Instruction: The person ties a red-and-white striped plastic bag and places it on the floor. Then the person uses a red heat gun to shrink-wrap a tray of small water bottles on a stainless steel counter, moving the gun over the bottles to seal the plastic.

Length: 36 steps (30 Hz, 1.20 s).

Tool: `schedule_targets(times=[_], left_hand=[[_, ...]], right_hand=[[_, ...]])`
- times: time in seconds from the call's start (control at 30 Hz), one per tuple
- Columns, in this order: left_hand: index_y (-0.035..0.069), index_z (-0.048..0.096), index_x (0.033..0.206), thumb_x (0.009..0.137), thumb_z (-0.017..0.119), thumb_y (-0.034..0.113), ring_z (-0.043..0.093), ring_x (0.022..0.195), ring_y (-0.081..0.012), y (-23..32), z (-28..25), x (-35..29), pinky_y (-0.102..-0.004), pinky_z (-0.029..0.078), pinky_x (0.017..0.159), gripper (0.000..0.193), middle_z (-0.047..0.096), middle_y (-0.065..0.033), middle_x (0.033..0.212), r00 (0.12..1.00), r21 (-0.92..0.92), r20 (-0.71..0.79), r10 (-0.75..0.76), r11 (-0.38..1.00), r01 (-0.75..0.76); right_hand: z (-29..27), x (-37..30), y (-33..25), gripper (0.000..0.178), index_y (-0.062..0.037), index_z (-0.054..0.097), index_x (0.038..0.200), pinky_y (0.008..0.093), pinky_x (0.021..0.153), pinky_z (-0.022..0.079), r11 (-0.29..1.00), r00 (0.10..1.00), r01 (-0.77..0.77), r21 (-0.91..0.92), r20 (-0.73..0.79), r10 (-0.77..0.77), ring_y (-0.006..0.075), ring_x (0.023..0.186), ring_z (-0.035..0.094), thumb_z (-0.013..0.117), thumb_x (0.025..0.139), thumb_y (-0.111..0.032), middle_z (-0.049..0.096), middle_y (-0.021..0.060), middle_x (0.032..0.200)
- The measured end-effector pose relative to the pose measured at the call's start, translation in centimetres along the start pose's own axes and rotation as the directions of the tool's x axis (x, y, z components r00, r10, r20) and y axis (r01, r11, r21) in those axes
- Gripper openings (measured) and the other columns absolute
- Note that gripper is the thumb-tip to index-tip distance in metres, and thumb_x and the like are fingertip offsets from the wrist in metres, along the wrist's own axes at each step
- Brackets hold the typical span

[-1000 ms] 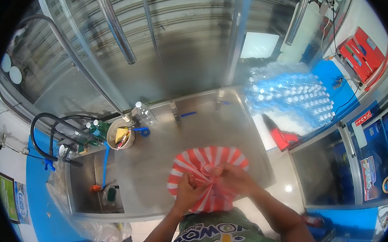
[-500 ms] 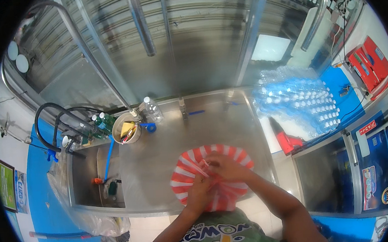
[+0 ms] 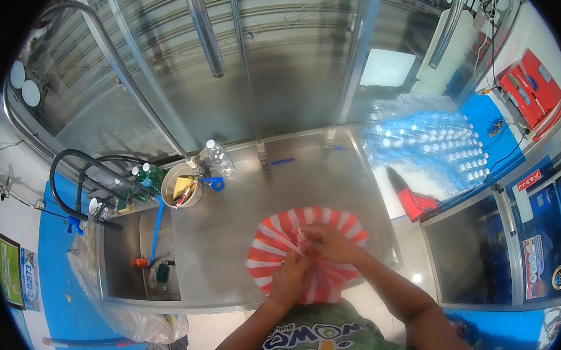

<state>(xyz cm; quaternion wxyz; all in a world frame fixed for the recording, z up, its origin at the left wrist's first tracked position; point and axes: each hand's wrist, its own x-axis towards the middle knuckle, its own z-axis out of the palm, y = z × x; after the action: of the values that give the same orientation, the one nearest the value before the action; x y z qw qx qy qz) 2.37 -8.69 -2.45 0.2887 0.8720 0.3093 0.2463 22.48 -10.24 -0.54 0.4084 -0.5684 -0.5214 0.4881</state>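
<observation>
A red-and-white striped plastic bag (image 3: 272,244), rounded and full-looking, rests at the front edge of the steel counter. Its gathered top lies between my hands. My left hand (image 3: 291,277) is closed on the gathered plastic at the near left side. Just to the right and slightly farther off, my right hand (image 3: 329,243) pinches the twisted upper end of the bag. Whatever is inside the bag is hidden by the plastic.
The steel counter (image 3: 220,238) has a sink (image 3: 121,264) on its left. Behind are a tub (image 3: 182,185) with a sponge, a clear bottle (image 3: 219,158) and green bottles (image 3: 149,176). At right lie wrapped bottles (image 3: 428,142) and a red-handled tool (image 3: 414,201).
My right hand has shifted slightly at the gathered top, while my left hand keeps its grip. The bag stays in place and the view has tilted a little.
</observation>
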Motion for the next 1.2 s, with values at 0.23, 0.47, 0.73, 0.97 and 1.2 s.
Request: schedule_targets(times=[0.23,0.47,0.73,0.97,1.2], left_hand=[[0.007,0.076,0.105,0.085,0.08,0.014,0.069,0.077,-0.0357,-1.0,0.0,0.4,-0.0479,0.058,0.064,0.021,0.058,-0.015,0.098,0.996,0.001,0.052,0.067,0.998,-0.067],[0.003,0.07,0.094,0.089,0.073,0.014,0.07,0.077,-0.04,-1.2,0.1,0.7,-0.0514,0.058,0.065,0.012,0.058,-0.0175,0.101,0.994,-0.039,0.052,0.092,0.995,-0.09],[0.003,0.069,0.09,0.085,0.076,0.012,0.07,0.075,-0.039,-2.0,1.0,0.4,-0.0497,0.059,0.063,0.012,0.059,-0.0172,0.098,0.992,-0.018,-0.009,0.128,0.992,-0.128],[0.003,0.067,0.107,0.084,0.076,0.009,0.068,0.089,-0.0368,-1.2,-0.2,1.0,-0.046,0.057,0.077,0.026,0.062,-0.0178,0.103,0.994,-0.217,-0.095,0.05,0.974,-0.07],[0.003,0.059,0.119,0.094,0.058,0.001,0.055,0.081,-0.0141,-2.3,-1.0,-0.6,-0.0276,0.047,0.072,0.026,0.061,-0.0075,0.104,0.981,-0.519,-0.136,-0.136,0.853,0.046]], right_hand=[[0.8,-1.0,0.0,0.023,-0.0016,0.06,0.117,0.0271,0.087,0.058,0.975,0.97,0.027,0.22,-0.241,0.027,0.0088,0.095,0.066,0.068,0.098,0.008,0.064,0.0032,0.11],[2.4,-3.1,0.0,0.026,0.0004,0.061,0.12,0.0295,0.089,0.06,0.999,0.948,0.02,0.026,-0.319,-0.011,0.0128,0.097,0.072,0.073,0.097,0.004,0.069,0.0057,0.105],[2.9,-3.6,-0.4,0.014,0.0051,0.068,0.106,0.0354,0.077,0.056,0.924,0.967,-0.05,-0.379,-0.25,-0.05,0.0208,0.082,0.071,0.072,0.098,-0.006,0.072,0.0156,0.095],[3.2,-3.8,1.9,0.019,0.0021,0.068,0.094,0.0338,0.07,0.053,0.999,0.927,-0.034,0.0,-0.373,0.032,0.016,0.073,0.065,0.062,0.107,-0.011,0.07,0.0101,0.081],[2.8,-4.5,0.1,0.02,-0.0009,0.063,0.097,0.0304,0.066,0.051,0.991,0.94,-0.107,0.078,-0.316,0.126,0.0122,0.073,0.063,0.057,0.111,-0.013,0.07,0.0057,0.084]])
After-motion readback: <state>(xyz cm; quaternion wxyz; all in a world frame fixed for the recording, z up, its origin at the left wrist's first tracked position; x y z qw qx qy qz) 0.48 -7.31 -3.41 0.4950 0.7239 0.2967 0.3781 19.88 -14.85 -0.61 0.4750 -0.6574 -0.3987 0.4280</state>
